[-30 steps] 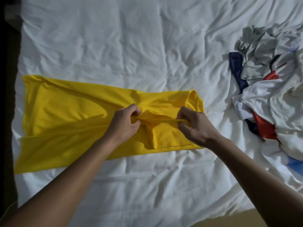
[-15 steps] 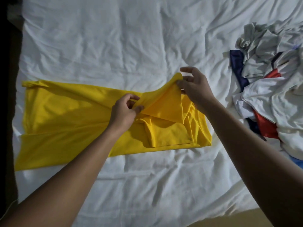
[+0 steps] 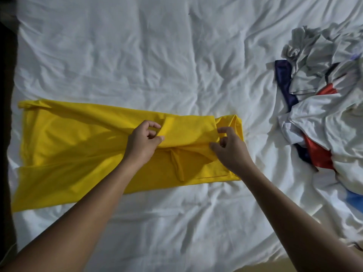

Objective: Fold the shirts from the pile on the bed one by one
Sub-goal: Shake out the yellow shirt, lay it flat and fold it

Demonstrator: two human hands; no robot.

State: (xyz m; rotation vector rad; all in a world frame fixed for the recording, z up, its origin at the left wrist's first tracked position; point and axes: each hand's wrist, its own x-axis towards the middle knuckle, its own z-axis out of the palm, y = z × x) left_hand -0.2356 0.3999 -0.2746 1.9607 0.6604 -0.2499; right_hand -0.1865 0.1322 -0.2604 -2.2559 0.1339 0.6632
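Both hands on the yellow shirt point(image 3: 78, 144), forearms reaching in from the near edge.
The left hand point(image 3: 144, 141) pinches a fabric fold between thumb and curled fingers; the right hand point(image 3: 229, 148) pinches the flap's right edge. The shirt lies flat on the wrinkled white bed sheet point(image 3: 157, 65), long axis left to right, sleeve end toward the shirt pile point(image 3: 324, 114) at right.

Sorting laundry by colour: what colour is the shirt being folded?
The shirt is plain yellow; head view shows it best.
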